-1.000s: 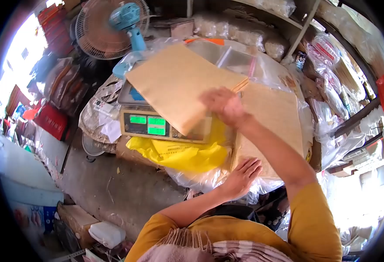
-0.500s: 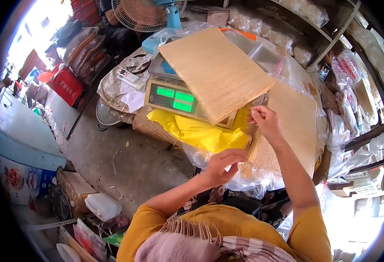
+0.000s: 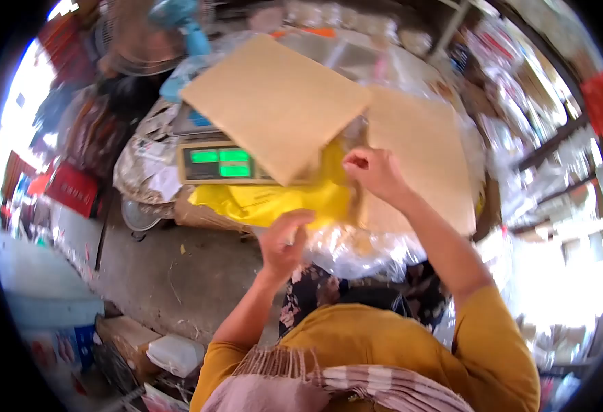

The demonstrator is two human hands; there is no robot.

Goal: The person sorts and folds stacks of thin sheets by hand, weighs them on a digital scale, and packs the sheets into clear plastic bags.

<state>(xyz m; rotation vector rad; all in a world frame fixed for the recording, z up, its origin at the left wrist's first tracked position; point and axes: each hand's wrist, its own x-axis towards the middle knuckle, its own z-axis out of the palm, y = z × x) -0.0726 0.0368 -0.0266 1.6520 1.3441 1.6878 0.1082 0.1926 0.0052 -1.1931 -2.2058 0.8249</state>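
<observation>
A stack of tan rectangular sheets [image 3: 274,103] lies slantwise on the pan of a digital scale [image 3: 184,165] with a lit green display. More tan sheets [image 3: 421,158] lie flat to the right. Between them spreads a crumpled yellow plastic bag [image 3: 267,202]. My right hand [image 3: 377,170] is over the left edge of the right-hand sheets, fingers curled in; whether anything is pinched there is hidden. My left hand [image 3: 284,240] hovers at the bag's front edge, fingers bent but apart from the thumb, holding nothing visible. Motion blurs both hands a little.
A blue fan [image 3: 195,34] stands behind the scale. Clear plastic [image 3: 363,250] hangs over the table's front edge, near my lap. Shelves with bagged goods [image 3: 514,89] line the right side. At lower left, a white container [image 3: 176,355] is on the floor side.
My view has swung, so the table sits further left in it. Against the scale, my left hand has come closer to the yellow bag. The sheets stay in place on the scale.
</observation>
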